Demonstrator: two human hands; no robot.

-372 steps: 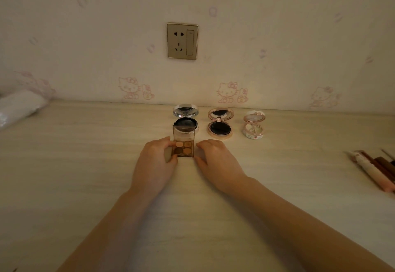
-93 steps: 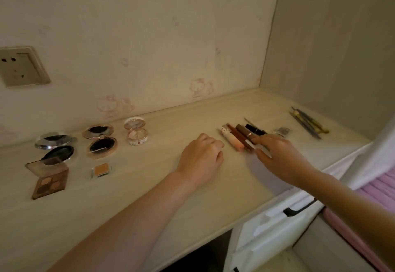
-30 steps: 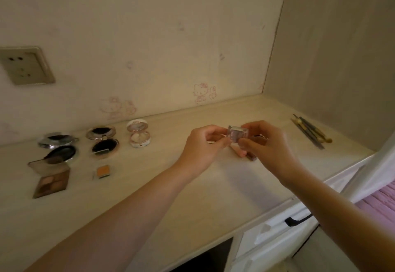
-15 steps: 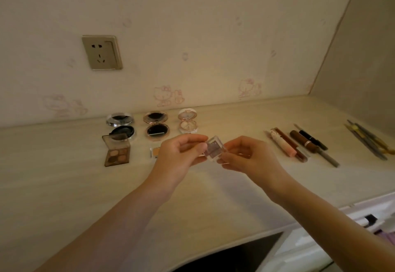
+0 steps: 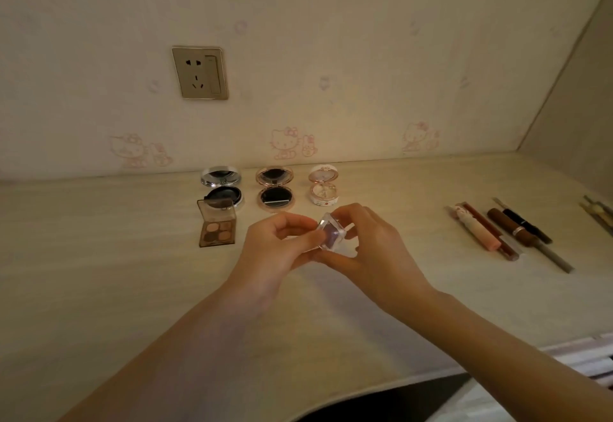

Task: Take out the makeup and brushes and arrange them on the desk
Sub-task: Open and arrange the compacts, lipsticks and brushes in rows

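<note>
Both hands are together above the middle of the desk (image 5: 99, 272), pinching one small clear case (image 5: 330, 235) between them. The left hand (image 5: 275, 249) grips its left edge with thumb and fingertips, and the right hand (image 5: 371, 249) curls round its right side and lower corner. The case is square, so it has no clear long axis. It is tilted with one corner up and its clear face with the purple pan towards the camera.

Behind the hands, an open eyeshadow palette (image 5: 217, 227) lies in front of a silver compact (image 5: 221, 189), with a rose-gold compact (image 5: 274, 191) and a white compact (image 5: 324, 186) in a row beside it near the wall. To the right, well apart, a pink tube (image 5: 474, 230), a brown tube (image 5: 510, 230) and a black pen (image 5: 527, 225) lie side by side, their long axes running from back left to front right. Brushes (image 5: 597, 214) are cut off by the right edge.

Bare desk stretches left of the palette and in front of the hands up to the front edge.
</note>
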